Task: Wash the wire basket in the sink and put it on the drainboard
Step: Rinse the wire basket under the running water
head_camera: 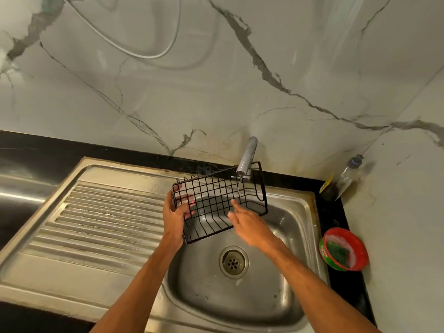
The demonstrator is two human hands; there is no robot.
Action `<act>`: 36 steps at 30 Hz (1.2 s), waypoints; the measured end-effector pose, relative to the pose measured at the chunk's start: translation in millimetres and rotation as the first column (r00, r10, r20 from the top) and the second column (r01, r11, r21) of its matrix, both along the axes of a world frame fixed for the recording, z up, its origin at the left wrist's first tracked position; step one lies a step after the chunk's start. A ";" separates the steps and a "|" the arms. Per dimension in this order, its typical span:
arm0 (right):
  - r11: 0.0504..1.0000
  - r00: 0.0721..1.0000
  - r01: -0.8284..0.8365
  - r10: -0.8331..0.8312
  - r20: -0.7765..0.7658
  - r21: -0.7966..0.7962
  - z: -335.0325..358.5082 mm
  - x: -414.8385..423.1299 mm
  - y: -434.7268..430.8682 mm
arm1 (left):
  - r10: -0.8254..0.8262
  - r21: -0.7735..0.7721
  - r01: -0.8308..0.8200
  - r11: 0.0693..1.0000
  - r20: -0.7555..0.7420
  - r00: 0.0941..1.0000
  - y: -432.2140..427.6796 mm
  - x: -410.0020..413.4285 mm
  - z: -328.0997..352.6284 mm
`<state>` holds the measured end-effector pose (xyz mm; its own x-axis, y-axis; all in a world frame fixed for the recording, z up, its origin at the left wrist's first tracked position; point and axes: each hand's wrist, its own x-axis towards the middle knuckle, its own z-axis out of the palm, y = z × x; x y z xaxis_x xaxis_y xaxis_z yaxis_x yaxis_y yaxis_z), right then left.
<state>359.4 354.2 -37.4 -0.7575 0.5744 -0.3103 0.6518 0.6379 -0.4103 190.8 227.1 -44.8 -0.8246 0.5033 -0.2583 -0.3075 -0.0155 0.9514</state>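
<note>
The wire basket (219, 203) is held tilted above the sink (283, 280), under the tap (247, 157), which stands at 12 o'clock from the drain (233, 261). A thin stream of water falls from the tap through the basket grid.

The left hand (175, 212) grasps the basket at its 9 o'clock end, fingers curled through the wires. The right hand (249, 227) is released, fingers extended, and rests against the basket's lower rim from 4 o'clock; it holds nothing.

Status: rinsing appears to be in progress. No suds show on the basket, so it cannot be determined whether scrubbing is done. A red tub (344, 248) with a green scrubber and foam sits on the counter at 3 o'clock from the drain.

Remaining: finish the rinse, then move the basket to the ribbed drainboard (96, 224) at 9 o'clock, which carries nothing.
</note>
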 end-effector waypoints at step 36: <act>0.422 0.109 0.479 -0.899 -0.425 -0.770 -10.0 25.1 -19.4 | 0.068 0.070 -0.093 0.993 0.306 0.950 -25.9 37.2 -25.2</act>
